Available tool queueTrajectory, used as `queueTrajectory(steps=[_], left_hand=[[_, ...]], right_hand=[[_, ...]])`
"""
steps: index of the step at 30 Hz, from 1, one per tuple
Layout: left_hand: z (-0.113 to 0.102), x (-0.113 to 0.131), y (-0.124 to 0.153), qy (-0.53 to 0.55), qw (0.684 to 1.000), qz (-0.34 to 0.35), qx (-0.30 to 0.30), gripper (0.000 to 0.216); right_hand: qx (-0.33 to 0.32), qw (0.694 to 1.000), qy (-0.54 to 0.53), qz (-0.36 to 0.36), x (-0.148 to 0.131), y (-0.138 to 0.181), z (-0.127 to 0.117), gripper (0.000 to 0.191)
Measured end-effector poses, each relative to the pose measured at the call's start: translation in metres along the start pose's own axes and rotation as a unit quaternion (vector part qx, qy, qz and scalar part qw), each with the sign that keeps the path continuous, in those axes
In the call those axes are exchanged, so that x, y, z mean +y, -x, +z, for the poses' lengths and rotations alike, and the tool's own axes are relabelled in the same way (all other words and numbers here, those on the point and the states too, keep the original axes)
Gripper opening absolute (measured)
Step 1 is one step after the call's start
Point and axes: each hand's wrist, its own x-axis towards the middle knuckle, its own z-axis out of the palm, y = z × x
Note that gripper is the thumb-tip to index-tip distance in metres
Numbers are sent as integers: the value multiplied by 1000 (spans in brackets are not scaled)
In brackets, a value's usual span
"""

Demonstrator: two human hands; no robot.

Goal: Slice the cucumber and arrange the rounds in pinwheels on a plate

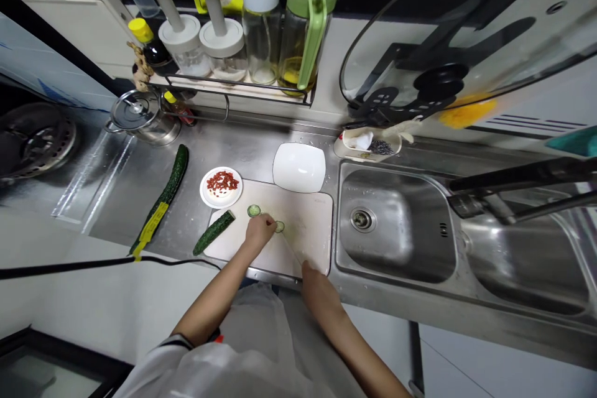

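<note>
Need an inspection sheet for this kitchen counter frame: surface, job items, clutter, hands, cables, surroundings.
Surface: steel counter; white cutting board at its front edge, beside the sink.
Job's things: cucumber half on the board's left edge; cut slice lying apart; second slice at the left fingertips; knife, blade seen edge-on.
Clutter: whole cucumber with yellow label; plate of red berries; empty white dish; lidded pot.
Hands: left hand, fingers at the second slice, grip unclear; right hand apparently closed on the knife handle.
Cables: black cable along the counter front.
Surroundings: condiment rack; glass lid on the wall; faucet.
</note>
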Motion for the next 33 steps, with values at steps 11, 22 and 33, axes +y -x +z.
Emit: queueTrajectory(steps=[11, 22, 33], left_hand=[[-2, -3, 5, 16, 999, 30, 42, 15], [-36, -33, -5, -10, 984, 10, 177, 20], [-24, -38, -11, -65, 951, 204, 224, 39]], right_hand=[[-1, 1000, -18, 5, 7, 5, 7, 46], [-2, 999, -40, 9, 9, 2, 16, 48], [-5, 999, -30, 18, 6, 6, 11, 48]])
